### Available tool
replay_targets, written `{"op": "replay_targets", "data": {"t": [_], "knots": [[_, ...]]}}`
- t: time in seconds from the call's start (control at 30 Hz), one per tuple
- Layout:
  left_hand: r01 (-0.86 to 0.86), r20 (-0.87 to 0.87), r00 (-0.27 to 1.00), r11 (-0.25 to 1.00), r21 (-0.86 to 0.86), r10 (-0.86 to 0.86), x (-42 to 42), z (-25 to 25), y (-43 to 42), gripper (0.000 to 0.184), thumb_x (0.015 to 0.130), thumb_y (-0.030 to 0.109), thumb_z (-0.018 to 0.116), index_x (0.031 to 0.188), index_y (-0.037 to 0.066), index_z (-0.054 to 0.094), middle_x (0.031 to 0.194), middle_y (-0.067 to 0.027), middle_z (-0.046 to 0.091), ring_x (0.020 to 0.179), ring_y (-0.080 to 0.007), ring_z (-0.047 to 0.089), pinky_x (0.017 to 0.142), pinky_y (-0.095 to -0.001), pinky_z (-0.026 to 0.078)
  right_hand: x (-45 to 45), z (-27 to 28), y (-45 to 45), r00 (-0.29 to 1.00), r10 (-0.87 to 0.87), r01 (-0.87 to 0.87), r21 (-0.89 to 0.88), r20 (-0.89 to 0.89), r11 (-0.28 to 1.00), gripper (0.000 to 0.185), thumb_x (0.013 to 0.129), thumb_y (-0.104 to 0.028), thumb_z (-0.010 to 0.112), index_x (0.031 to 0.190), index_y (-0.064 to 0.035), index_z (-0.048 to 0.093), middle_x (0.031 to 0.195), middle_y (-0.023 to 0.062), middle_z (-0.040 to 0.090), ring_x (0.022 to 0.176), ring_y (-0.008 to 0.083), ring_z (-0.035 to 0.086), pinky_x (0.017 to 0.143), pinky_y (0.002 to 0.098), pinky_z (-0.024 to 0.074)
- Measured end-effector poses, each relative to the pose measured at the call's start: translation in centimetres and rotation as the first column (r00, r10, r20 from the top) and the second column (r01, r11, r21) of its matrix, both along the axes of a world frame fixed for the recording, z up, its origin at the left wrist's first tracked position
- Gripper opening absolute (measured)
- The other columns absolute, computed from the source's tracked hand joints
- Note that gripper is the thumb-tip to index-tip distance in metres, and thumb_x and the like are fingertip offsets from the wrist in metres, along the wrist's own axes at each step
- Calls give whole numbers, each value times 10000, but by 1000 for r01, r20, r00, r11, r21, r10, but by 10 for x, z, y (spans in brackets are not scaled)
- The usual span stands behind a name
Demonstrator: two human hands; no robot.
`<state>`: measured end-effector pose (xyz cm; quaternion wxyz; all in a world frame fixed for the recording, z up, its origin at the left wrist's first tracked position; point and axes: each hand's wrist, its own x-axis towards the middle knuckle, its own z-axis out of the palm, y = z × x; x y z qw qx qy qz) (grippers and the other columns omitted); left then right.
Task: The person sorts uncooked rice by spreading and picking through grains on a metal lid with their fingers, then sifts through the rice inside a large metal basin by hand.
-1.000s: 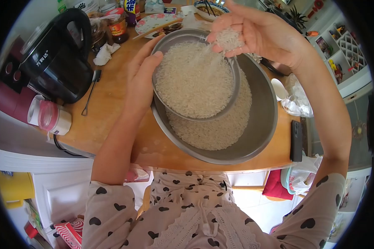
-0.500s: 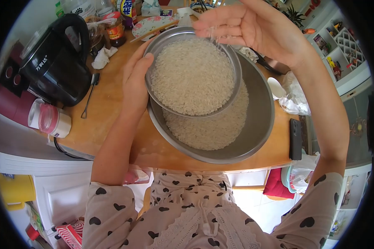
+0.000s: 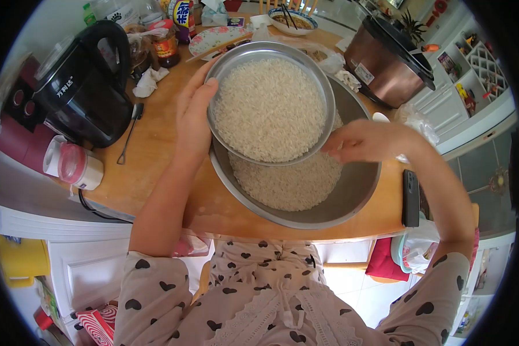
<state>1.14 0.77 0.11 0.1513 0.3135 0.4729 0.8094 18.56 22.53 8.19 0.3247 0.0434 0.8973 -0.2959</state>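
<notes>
My left hand (image 3: 195,112) grips a round, shallow metal dish (image 3: 214,130) by its left side, with the thumb over the rim. White rice (image 3: 271,109) fills the dish, which is held tilted above a large metal basin (image 3: 360,187). More rice (image 3: 288,187) covers the basin's bottom, partly hidden under the dish. Over the right part of the basin is my right hand (image 3: 369,140), its fingers bent and pointing left at the dish's lower right rim. Blur and overlap hide whether those fingers pinch the rim or anything else.
On the left of the wooden table (image 3: 155,190) stand a black kettle (image 3: 83,86), a pink-lidded jar (image 3: 81,167) and a small long-handled tool (image 3: 131,132). A rice cooker (image 3: 386,60) is behind the basin at right; a phone (image 3: 410,198) lies near the right edge. Behind are a floral plate (image 3: 219,39) and a bowl with chopsticks (image 3: 291,22).
My right hand has come down from above the dish's upper right, where its fingers were spread with grains falling, to the lower right rim. The left hand and dish have barely moved.
</notes>
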Motion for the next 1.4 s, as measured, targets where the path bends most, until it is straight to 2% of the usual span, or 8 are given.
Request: {"op": "replay_targets", "data": {"t": [0.17, 0.37, 0.57, 0.8, 1.1, 1.2, 1.3, 1.4], "knots": [[-26, -17, 1000, 1000, -8, 26, -1, -1, 2, 454, 887, 183, 451, 1268, -65, 467, 1214, -137, 545, 1103, -182, 521, 957, -286, 382, -6, -30, -32, 997, 63, -53, 222, -37, 974, 445, 904, -292, 487, 1244, -5, 485, 1123, 223, 580, 1060, 352, 560, 928, 381, 430], [-33, 17, 999, 999, -16, 33, 2, 1, 0, 459, 878, 186, 453, 1259, -69, 471, 1212, -129, 545, 1103, -187, 518, 964, -285, 372, -10, -79, -69, 901, 52, -16, 86, -431, 996, 431, 916, -328, 490, 1267, -78, 478, 1226, 207, 523, 1141, 353, 503, 975, 416, 397], [-63, -24, 998, 998, -27, 62, 3, 0, 0, 448, 877, 177, 449, 1251, -69, 482, 1200, -125, 553, 1092, -181, 521, 959, -276, 371, -3, -44, -71, 973, 164, -203, -262, -162, 943, 304, 902, -210, 526, 1162, -60, 570, 1093, 135, 614, 989, 218, 593, 852, 356, 454], [-84, -15, 996, 996, -23, 84, 3, 0, 1, 438, 885, 175, 442, 1249, -62, 491, 1194, -122, 557, 1087, -172, 522, 951, -265, 373, 17, -53, -14, 984, -55, 109, 332, -168, 937, 307, 877, -287, 517, 1032, -25, 565, 1020, 183, 616, 968, 332, 587, 825, 416, 449], [-75, -38, 997, 997, -17, 75, 1, -2, 1, 436, 889, 177, 441, 1250, -62, 490, 1195, -125, 555, 1086, -170, 520, 954, -262, 368, 7, -43, -86, 982, -175, 166, 115, 73, 979, 551, 870, -471, 497, 1130, 15, 495, 1006, 239, 607, 931, 389, 591, 825, 444, 439], [-69, -46, 997, 997, -18, 68, 1, -1, 1, 437, 888, 176, 440, 1250, -64, 488, 1199, -127, 552, 1091, -173, 517, 955, -266, 368, 1, -63, -97, 984, -115, 116, -1, -138, 993, 651, 841, -505, 558, 1238, 1, 454, 1053, 212, 590, 825, 326, 613, 762, 395, 460], [-76, -37, 997, 997, -29, 75, -1, -2, 1, 443, 886, 176, 442, 1250, -72, 483, 1202, -131, 548, 1093, -179, 516, 957, -273, 368, -15, -46, -100, 932, -274, 330, -249, 236, 910, 723, 822, -493, 598, 1303, 13, 408, 1035, 160, 576, 691, 217, 588, 644, 320, 467], [-73, -40, 997, 996, -45, 72, 1, 1, 0, 451, 883, 178, 449, 1254, -77, 476, 1204, -135, 547, 1097, -182, 516, 958, -278, 372, -11, -66, -92, 820, -366, 568, -541, 441, 621, 568, 839, -442, 601, 1159, 17, 504, 947, 105, 555, 598, 145, 511, 555, 256, 421]]}}
